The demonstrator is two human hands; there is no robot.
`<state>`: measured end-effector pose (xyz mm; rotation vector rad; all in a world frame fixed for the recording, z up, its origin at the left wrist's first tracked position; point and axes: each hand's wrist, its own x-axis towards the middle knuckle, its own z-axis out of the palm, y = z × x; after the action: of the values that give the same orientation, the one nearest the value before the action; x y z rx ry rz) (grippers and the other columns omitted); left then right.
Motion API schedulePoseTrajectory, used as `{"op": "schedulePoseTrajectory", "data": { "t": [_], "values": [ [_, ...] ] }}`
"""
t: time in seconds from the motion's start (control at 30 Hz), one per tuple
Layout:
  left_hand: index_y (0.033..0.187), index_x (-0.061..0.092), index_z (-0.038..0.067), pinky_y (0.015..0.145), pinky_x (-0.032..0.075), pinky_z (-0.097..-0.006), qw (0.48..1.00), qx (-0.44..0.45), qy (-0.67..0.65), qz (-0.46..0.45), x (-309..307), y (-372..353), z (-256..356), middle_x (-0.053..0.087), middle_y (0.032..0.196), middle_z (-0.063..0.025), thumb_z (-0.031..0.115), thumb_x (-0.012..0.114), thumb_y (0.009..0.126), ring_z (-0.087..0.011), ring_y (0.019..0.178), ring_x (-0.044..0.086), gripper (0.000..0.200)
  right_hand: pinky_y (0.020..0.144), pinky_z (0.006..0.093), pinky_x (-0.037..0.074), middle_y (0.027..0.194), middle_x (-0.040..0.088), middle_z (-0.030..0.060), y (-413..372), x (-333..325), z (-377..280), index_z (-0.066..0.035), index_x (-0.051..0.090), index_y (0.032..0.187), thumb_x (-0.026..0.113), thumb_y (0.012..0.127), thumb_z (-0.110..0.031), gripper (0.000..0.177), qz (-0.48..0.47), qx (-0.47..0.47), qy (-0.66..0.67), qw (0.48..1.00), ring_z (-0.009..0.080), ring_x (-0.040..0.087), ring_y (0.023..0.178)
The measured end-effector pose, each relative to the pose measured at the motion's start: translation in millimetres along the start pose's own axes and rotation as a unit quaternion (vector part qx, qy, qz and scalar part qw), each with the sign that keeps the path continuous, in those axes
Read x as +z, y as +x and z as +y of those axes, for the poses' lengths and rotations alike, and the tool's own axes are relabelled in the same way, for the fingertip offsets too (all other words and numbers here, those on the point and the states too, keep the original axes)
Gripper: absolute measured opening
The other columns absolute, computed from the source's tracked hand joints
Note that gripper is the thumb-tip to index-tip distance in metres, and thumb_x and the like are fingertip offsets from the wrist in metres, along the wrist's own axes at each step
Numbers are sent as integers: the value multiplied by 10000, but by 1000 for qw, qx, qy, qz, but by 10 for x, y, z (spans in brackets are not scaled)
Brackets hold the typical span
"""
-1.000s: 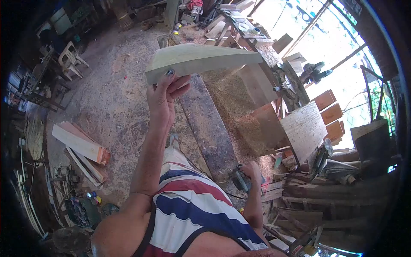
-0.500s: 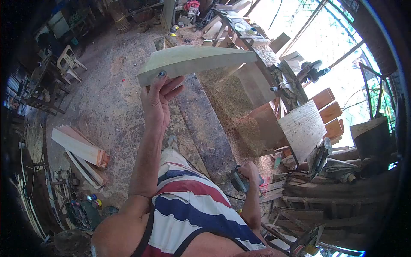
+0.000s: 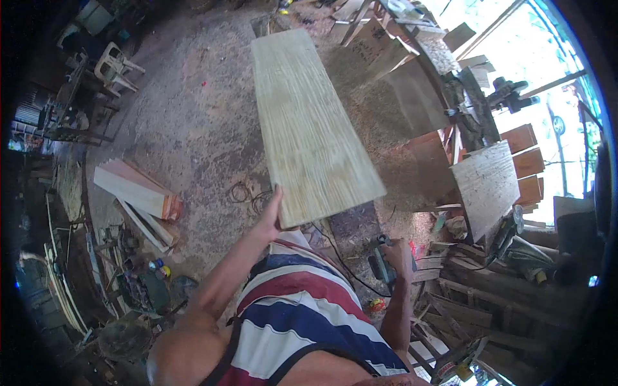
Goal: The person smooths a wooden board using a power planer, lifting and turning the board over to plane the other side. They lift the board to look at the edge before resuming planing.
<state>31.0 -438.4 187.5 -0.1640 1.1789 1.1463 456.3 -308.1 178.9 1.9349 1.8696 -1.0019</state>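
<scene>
In the upper left of the frame, a pale plastic chair (image 3: 116, 66), standing on the stained floor (image 3: 193, 122). At the left, a bundle of long boards (image 3: 129, 188) with reddish ends; just below, narrow strips (image 3: 145, 225) of wood. At the right, a pale speckled panel (image 3: 486, 186) and, beside it, several reddish-brown boards (image 3: 520, 161). Above them, a dark machine (image 3: 507, 95) of unclear kind. In the lower right, many rough planks (image 3: 476, 296); near the lower centre, a small red and yellow packet (image 3: 377, 305).

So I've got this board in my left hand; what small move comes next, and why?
Probably lower the wooden board onto the dark plank beneath: your left hand grips only its near left corner, while your right hand holds a power tool.
</scene>
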Motion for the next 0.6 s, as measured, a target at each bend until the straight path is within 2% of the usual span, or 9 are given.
{"op": "schedulePoseTrajectory", "data": {
  "t": [0.03, 0.1, 0.17, 0.27, 0.33, 0.4, 0.47, 0.53, 0.6],
  "values": [
    [1650, 435, 141, 972, 577, -520, 1000, 8, -1, 29, -217, 449, -347, 619, 1543, -116, 830, 451, 1022, -295, 1306, 667, 932, 828, 453, 602, 937, 792, 246, -27, 109, 96, 36, 783, 1129, 742, 848, -337, 468, 43, -22, -11, 999, 375, 792, 909],
    [1659, 417, 101, 1041, 554, -468, 996, 33, 14, 82, -572, 1154, -896, 614, 1549, -119, 805, 472, 1030, -277, 1344, 648, 946, 830, 421, 602, 928, 796, 238, -87, 268, 174, 35, 774, 1184, 748, 866, -318, 476, 90, -35, -24, 995, 342, 801, 903],
    [1663, 403, 64, 1104, 522, -426, 988, 70, 40, 130, -774, 1584, -1227, 604, 1560, -131, 788, 492, 1032, -276, 1389, 619, 965, 891, 418, 600, 1019, 800, 255, -241, 302, 92, 23, 752, 1277, 756, 895, -306, 504, 99, -23, -32, 994, 337, 797, 993],
    [1666, 382, 20, 1180, 463, -408, 976, 58, 79, 194, -409, 1628, -1209, 565, 1598, -157, 807, 537, 996, -285, 1459, 559, 1045, 1008, 471, 576, 1292, 731, 300, -498, 382, 91, -29, 652, 1447, 806, 944, -302, 593, 68, -17, 62, 996, 446, 694, 1249],
    [1664, 377, 9, 1222, 415, -437, 939, 28, 170, 296, -362, 2113, -1442, 526, 1628, -174, 850, 573, 946, -307, 1508, 501, 1123, 1020, 425, 572, 1311, 740, 275, -652, 415, -63, -28, 639, 1467, 792, 977, -210, 544, 71, -42, 117, 990, 358, 733, 1224],
    [1734, 214, 48, 1234, 394, -447, 931, 48, 195, 306, -131, 1995, -1456, 421, 1707, -148, 838, 563, 965, -291, 1523, 461, 1157, 1006, 373, 567, 1281, 767, 225, -906, 351, -369, -33, 623, 1493, 786, 994, -148, 537, 57, -40, 212, 975, 242, 740, 1168],
    [1686, 372, 79, 1085, 487, -464, 990, 16, 79, 117, 250, 1692, -1173, 530, 1605, -167, 977, 477, 881, -301, 1407, 565, 1210, 995, 341, 559, 1242, 785, 194, -964, 475, -517, -31, 617, 1501, 777, 1001, -98, 530, 75, -72, 247, 963, 175, 716, 1146],
    [1654, 449, 128, 988, 524, -458, 993, 9, 89, 80, 271, 1758, -1103, 625, 1507, -128, 1006, 431, 871, -274, 1276, 642, 1176, 972, 351, 580, 1199, 800, 197, -870, 720, -453, -53, 625, 1494, 798, 982, -114, 544, 103, -175, 243, 949, 196, 744, 1115],
    [1566, 556, 136, 937, 540, -462, 994, -13, 96, 42, -16, 1888, -1043, 692, 1411, -97, 991, 408, 895, -256, 1208, 679, 1096, 957, 367, 593, 1190, 800, 212, -814, 847, -635, -68, 621, 1499, 800, 974, -127, 558, 65, -169, 252, 951, 241, 769, 1102]
  ]
}}
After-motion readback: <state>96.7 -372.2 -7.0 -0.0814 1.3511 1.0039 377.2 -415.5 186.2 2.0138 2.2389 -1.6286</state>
